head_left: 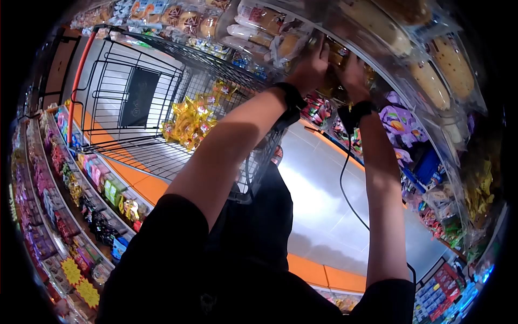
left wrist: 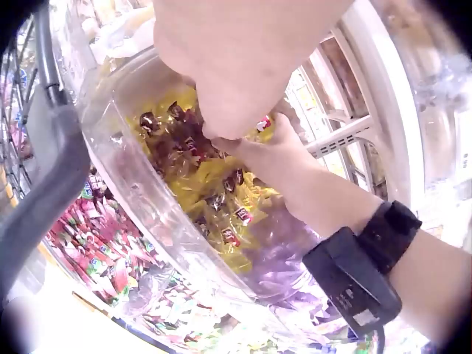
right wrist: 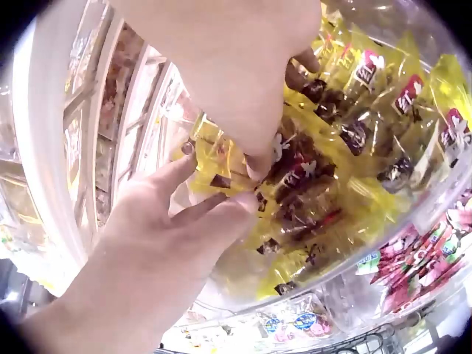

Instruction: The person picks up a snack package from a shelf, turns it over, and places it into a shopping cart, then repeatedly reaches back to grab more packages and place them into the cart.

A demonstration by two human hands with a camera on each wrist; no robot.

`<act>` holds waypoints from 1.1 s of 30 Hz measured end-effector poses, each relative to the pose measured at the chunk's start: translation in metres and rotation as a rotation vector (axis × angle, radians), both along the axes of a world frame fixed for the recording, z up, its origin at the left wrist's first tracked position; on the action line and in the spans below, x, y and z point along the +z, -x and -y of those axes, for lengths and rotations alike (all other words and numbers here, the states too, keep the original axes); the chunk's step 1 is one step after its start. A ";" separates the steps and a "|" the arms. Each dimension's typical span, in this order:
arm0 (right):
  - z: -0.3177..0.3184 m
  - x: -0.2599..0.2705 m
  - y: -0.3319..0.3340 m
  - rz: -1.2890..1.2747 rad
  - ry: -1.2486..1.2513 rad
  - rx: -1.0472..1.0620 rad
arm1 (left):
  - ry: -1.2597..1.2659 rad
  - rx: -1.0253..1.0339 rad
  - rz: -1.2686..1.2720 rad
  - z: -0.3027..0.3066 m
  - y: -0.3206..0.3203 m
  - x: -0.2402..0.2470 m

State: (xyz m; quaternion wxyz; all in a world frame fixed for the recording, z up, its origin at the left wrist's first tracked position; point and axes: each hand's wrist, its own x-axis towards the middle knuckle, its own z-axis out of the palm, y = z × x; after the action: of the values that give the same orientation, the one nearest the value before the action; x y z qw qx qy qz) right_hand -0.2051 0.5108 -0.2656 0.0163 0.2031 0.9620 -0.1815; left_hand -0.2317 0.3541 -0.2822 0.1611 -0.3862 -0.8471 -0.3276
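Note:
Both hands reach into a clear-walled bin (left wrist: 140,195) of yellow-wrapped packets with dark pieces and red-and-white labels. From above, my left hand (head_left: 312,70) (left wrist: 228,66) extends over the packets; in the right wrist view its thumb and fingers are spread on the yellow wrapping (right wrist: 295,199). Beside it, my right hand (head_left: 353,78) (right wrist: 228,74) touches packets, its thumb apart from an extended finger in the left wrist view. The hands are close together, with some fingertips hidden among wrappers. No lifted packet is visible.
A wire shopping cart (head_left: 156,143) stands at the left, holding shiny yellow packets (head_left: 191,121). Packaged bread (head_left: 377,27) lies above the bin. Pink-red packets (left wrist: 103,247) and purple packets (head_left: 402,127) fill neighbouring bins. A cable (head_left: 345,186) hangs from the right wrist.

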 end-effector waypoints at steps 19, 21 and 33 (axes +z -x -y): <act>-0.004 -0.011 0.022 -0.256 -0.034 0.052 | 0.102 -0.071 0.383 0.013 -0.012 -0.009; -0.012 -0.019 0.019 -0.556 0.168 0.220 | 0.174 -0.098 0.410 0.011 -0.013 -0.010; -0.041 -0.003 0.018 -0.179 0.004 0.106 | 0.276 -0.053 0.261 0.011 -0.024 -0.031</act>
State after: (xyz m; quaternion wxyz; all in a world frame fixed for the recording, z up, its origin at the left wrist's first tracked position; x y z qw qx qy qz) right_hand -0.2230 0.5519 -0.2682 -0.0599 0.1346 0.9687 -0.2000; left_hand -0.2075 0.3435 -0.3131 -0.0133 -0.3811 -0.8872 -0.2598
